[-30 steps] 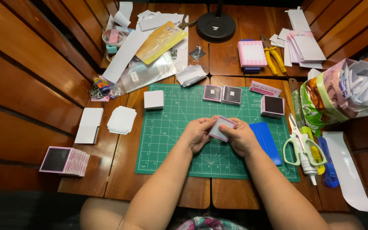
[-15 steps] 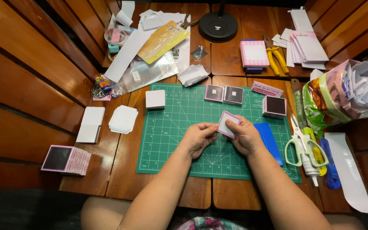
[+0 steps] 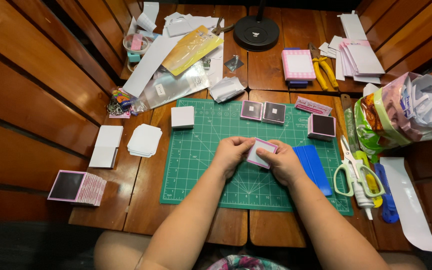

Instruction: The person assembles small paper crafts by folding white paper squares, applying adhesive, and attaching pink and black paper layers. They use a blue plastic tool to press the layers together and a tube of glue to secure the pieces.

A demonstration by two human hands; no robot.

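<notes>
— So, what are the hands holding?
— Both the left hand (image 3: 231,154) and right hand (image 3: 282,162) have their fingers pinched on a small pink-edged white square card (image 3: 261,152), held just above the middle of the green cutting mat (image 3: 196,165).
— Anything close by?
— A blue scraper (image 3: 316,167) lies just right of the right hand.

Yellow foil pouch (image 3: 192,49) at top left, pink label strip (image 3: 313,106) above mat's right corner, green snack bag (image 3: 376,125) at right

— What colours are on the cutting mat (image 3: 201,170)?
— Green, with a pale grid. The small card (image 3: 261,152) is white, edged pink.
— And beside it?
— A plain blue scraper (image 3: 315,169); green-handled scissors (image 3: 351,172).
</notes>
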